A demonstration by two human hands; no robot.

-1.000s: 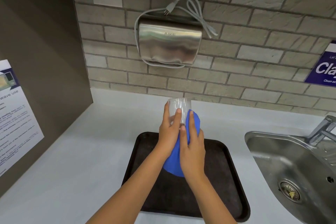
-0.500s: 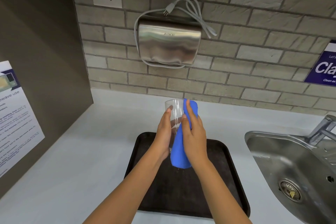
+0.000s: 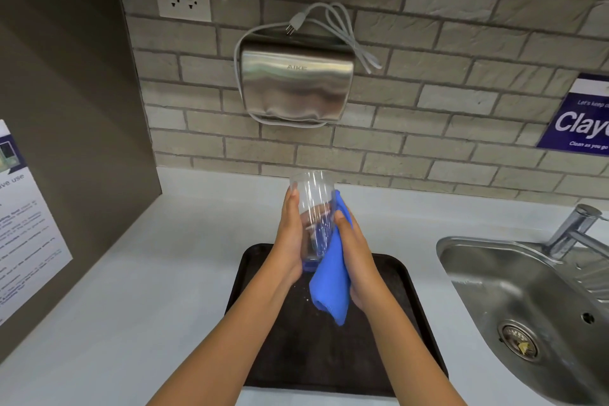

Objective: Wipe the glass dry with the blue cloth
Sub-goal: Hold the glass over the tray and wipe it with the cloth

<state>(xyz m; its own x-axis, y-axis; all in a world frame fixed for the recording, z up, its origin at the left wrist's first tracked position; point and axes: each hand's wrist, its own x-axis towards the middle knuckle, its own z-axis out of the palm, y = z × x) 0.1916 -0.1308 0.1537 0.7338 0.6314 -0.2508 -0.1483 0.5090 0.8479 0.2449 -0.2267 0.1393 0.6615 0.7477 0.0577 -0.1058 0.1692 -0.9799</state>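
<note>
A clear drinking glass [image 3: 313,204] is held up above the black tray [image 3: 260,273], its mouth tilted away from me toward the wall. My left hand [image 3: 290,237] grips the glass along its left side and base. My right hand [image 3: 357,254] presses the blue cloth [image 3: 329,287] against the glass's right side. The cloth runs from the glass's upper right edge down past its base and hangs loose over the tray.
A steel sink [image 3: 514,300] with a tap [image 3: 573,227] lies at the right. A steel hand dryer [image 3: 296,86] with a loose cord hangs on the brick wall ahead, a socket [image 3: 183,1] up left. A dark side panel with a notice [image 3: 23,231] bounds the white counter [image 3: 131,290] at left.
The glass has turned in my left hand, and more of it shows. My right hand and the cloth slid down its right side from the rim toward the base.
</note>
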